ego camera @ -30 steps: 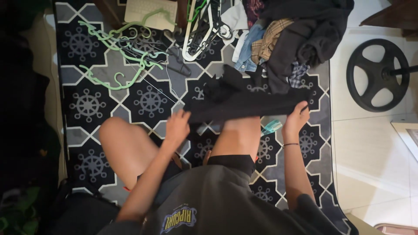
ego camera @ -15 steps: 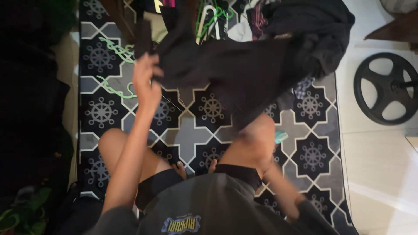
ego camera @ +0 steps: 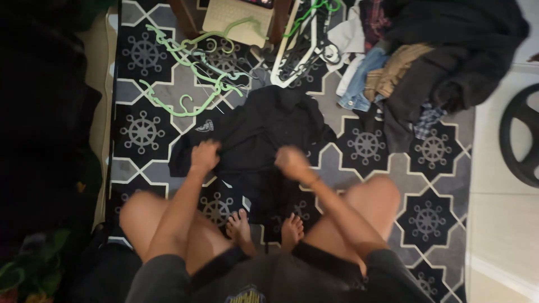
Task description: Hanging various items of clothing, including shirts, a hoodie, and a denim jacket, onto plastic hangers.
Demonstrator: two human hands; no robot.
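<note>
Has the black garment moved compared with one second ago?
Yes. The black garment was stretched in the air between both hands; now it lies on the patterned rug, nearer the green hangers, under the left hand and right hand.

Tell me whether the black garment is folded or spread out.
Spread, loosely: the black garment lies rumpled across the patterned rug, both hands on its near edge; no neat fold shows.

Person seen from above, seated. Dark grey short-sleeved tee; a yellow and blue printed graphic shows on the chest, cut off by the frame's lower edge. Black shorts, hems ending high on the thighs. Forearms, knees and lower legs bare. Feet bare, no socks. Left hand plain, no rings visible. Right hand motion-blurred; a thin dark band seems to circle its wrist.
</note>
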